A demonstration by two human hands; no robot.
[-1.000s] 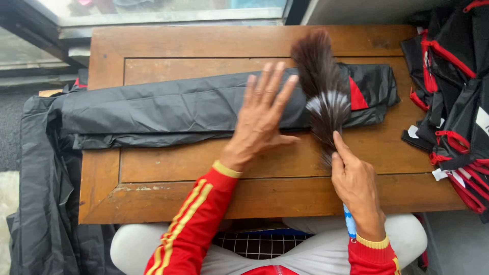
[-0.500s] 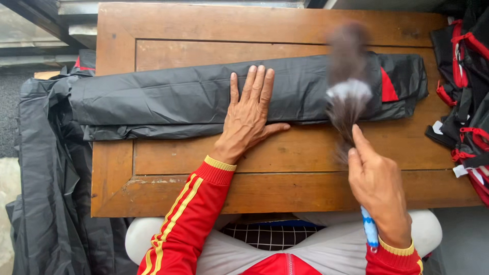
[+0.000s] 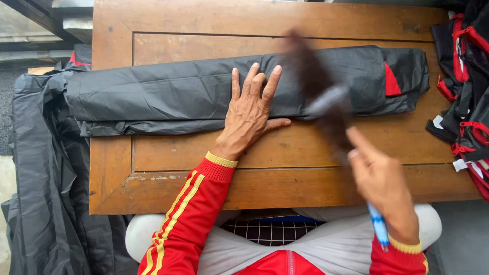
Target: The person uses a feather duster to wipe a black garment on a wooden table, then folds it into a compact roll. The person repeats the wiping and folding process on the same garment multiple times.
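Observation:
A long folded black garment (image 3: 168,94) with a red patch near its right end lies across the wooden table (image 3: 285,181). My left hand (image 3: 250,112) lies flat on it, fingers spread, pressing near its middle. My right hand (image 3: 383,186) grips a feather duster (image 3: 318,97) by its blue and white handle. The dark feathers are blurred with motion over the garment, just right of my left hand.
A heap of black fabric (image 3: 38,168) hangs beside the table's left side. Black and red garments (image 3: 466,91) are piled at the right edge. The table's front edge is chipped. My lap is close under it.
The duster has swept leftwards across the garment, towards my left hand. My left hand stays pressed flat on the fabric. The view has shifted slightly.

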